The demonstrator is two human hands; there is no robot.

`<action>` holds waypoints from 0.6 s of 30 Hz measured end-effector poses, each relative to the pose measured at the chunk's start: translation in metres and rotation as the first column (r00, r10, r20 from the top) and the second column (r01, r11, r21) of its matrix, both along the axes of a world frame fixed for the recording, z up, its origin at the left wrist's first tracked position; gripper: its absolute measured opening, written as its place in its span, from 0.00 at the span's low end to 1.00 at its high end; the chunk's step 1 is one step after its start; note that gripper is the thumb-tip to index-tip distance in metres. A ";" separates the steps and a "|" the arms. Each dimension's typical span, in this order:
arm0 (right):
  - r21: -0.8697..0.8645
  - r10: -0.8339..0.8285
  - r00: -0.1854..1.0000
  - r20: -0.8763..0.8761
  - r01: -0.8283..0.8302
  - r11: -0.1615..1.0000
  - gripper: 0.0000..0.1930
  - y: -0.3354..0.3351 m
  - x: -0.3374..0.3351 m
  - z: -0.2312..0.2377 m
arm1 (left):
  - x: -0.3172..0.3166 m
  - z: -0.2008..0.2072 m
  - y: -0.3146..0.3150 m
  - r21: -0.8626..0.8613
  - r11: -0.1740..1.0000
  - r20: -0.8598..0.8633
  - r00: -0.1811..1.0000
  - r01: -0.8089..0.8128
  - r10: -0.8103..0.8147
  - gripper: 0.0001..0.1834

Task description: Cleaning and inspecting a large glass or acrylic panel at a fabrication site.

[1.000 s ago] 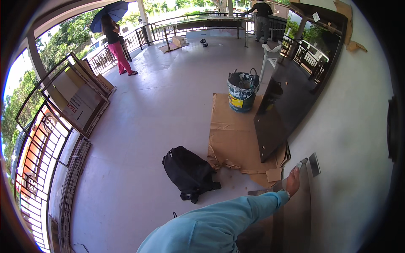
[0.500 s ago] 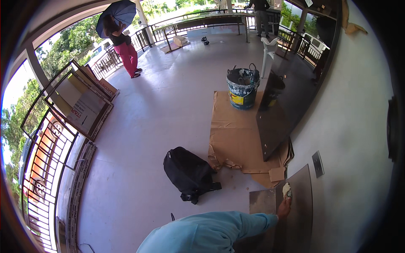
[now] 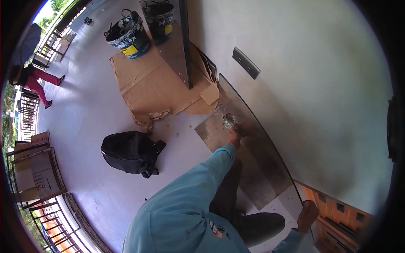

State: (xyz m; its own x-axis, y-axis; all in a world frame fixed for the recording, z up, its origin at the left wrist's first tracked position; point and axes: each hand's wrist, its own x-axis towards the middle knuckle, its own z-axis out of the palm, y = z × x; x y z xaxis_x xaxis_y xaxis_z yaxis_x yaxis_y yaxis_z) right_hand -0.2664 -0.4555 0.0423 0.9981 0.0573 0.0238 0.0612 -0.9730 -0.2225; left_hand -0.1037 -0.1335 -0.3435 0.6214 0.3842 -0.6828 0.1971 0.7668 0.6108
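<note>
My left hand (image 3: 234,138) is closed around a crumpled, pale grey-green rag (image 3: 230,121) with loose strands. It holds the rag low against or just off a dark glossy panel (image 3: 270,156), which mirrors the hand; contact is hard to tell. The panel stands on edge, leaning toward the wall. My right hand (image 3: 308,215) is curled over the panel's edge at the lower right, its fingertips partly hidden. A grey-brown sheet (image 3: 209,128) lies on the floor by the panel's foot. My bent knees come close to the panel.
A black backpack (image 3: 130,152) lies on the floor. Behind it, brown cardboard (image 3: 147,84) carries a paint-smeared bucket (image 3: 130,36) beside another dark panel (image 3: 177,55). A socket plate (image 3: 246,63) sits in the wall. Wooden furniture (image 3: 337,215) stands at lower right. Far left, a person (image 3: 36,80) holds an umbrella.
My view has swung right and down, bringing my right hand and knees into sight. My left hand still holds the rag, now lower against the panel. The far person's legs are wider apart.
</note>
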 end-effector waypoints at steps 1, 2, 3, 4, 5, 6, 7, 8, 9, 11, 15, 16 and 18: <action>-0.007 -0.018 0.999 0.028 0.019 1.000 0.29 -0.004 0.000 0.003 | -0.007 0.004 -0.026 0.060 0.989 -0.121 0.985 0.135 -0.127 0.36; -0.013 -0.031 0.998 0.057 0.032 0.999 0.29 -0.008 -0.001 0.004 | -0.019 0.009 -0.055 0.108 0.957 -0.242 0.940 0.271 -0.239 0.36; -0.085 -0.077 0.994 0.072 0.083 0.993 0.30 -0.017 -0.007 0.008 | -0.032 0.026 -0.097 0.008 0.910 -0.295 0.871 0.414 -0.393 0.36; -0.107 -0.103 0.992 0.078 0.111 0.988 0.30 -0.025 -0.013 0.011 | -0.052 0.043 -0.137 -0.087 0.842 -0.330 0.782 0.533 -0.529 0.36; -0.023 -0.027 0.999 0.037 0.028 0.999 0.31 0.000 0.005 0.005 | -0.088 -0.015 -0.125 -0.015 0.899 -0.361 0.836 0.438 -0.413 0.36; 0.054 0.067 0.998 0.008 -0.067 0.996 0.32 0.027 0.023 0.000 | -0.106 -0.066 -0.104 -0.097 0.988 -0.243 0.960 0.117 -0.137 0.33; 0.030 0.066 0.998 0.023 -0.067 0.997 0.32 0.023 0.025 -0.003 | -0.098 -0.058 -0.119 -0.118 0.986 -0.223 0.964 0.119 -0.143 0.33; -0.011 0.023 1.000 0.007 -0.023 1.000 0.32 0.012 0.020 -0.005 | -0.100 -0.032 -0.148 -0.259 0.956 -0.185 0.965 0.135 -0.186 0.35; -0.048 -0.031 0.999 -0.010 0.031 0.998 0.33 -0.003 0.009 -0.002 | -0.109 0.004 -0.173 -0.393 0.906 -0.149 0.961 0.158 -0.232 0.37; -0.107 -0.143 0.990 0.014 0.144 0.984 0.32 -0.026 -0.017 0.012 | -0.074 0.080 -0.155 -0.387 0.877 -0.227 0.893 0.283 -0.388 0.33; -0.044 -0.069 0.997 0.022 0.070 0.997 0.30 0.000 -0.004 0.001 | -0.005 0.042 0.020 0.305 0.926 -0.047 0.975 0.221 -0.217 0.31; -0.024 -0.044 0.999 0.027 0.044 0.999 0.30 0.007 0.001 -0.001 | 0.008 0.047 0.064 0.493 0.864 -0.012 0.994 0.096 -0.104 0.31; -0.052 -0.020 0.998 0.064 0.024 0.998 0.30 0.010 0.003 0.000 | 0.035 0.082 0.124 0.255 0.966 0.053 0.998 -0.032 0.019 0.32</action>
